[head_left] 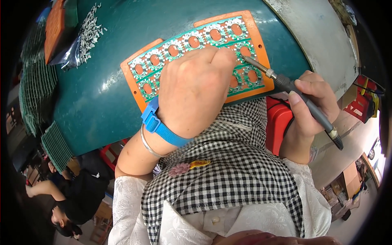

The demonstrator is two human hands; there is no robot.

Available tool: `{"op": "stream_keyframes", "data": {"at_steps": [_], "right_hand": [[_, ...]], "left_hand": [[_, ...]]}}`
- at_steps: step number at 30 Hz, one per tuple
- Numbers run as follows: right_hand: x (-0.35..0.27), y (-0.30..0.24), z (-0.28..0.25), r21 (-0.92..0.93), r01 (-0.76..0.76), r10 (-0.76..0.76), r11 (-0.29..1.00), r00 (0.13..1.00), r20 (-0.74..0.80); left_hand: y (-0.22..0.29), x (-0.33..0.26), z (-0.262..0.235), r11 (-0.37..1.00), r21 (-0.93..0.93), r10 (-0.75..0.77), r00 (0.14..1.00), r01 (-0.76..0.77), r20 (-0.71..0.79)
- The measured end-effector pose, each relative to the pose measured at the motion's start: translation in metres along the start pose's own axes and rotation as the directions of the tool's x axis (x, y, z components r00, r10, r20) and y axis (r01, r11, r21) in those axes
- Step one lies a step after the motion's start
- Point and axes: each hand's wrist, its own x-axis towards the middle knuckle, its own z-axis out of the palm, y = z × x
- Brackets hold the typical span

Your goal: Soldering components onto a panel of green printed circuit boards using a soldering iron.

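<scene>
An orange tray (130, 79) lies on the green work mat, holding a panel of green ring-shaped circuit boards (222, 41) in rows. Over the middle of the panel is my left hand (196, 90), closed, with its fingertips turned down and hidden beneath it. Whatever it pinches is out of sight. A blue wrist strap (165, 130) and a bangle circle that wrist. My right hand (312, 106) grips a soldering iron (286, 83) by its dark handle. The iron's tip slants left over a ring in the lower row, beside my left fingers; contact cannot be made out.
Small white parts (90, 34) are heaped by a plastic bag at the far left. Stacked green boards (41, 77) and an orange tray (55, 26) stand at the left edge. A red stool (277, 122) is under the table's near edge. Another person (85, 183) sits lower left.
</scene>
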Motion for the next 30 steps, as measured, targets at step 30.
{"op": "stream_keyframes", "data": {"at_steps": [30], "right_hand": [[0.007,0.007,-0.008,-0.012,-0.042,0.041,0.999,0.998,-0.056]], "left_hand": [[-0.002,0.014,0.002,1.0,0.003,0.003,1.0,-0.003,-0.004]]}}
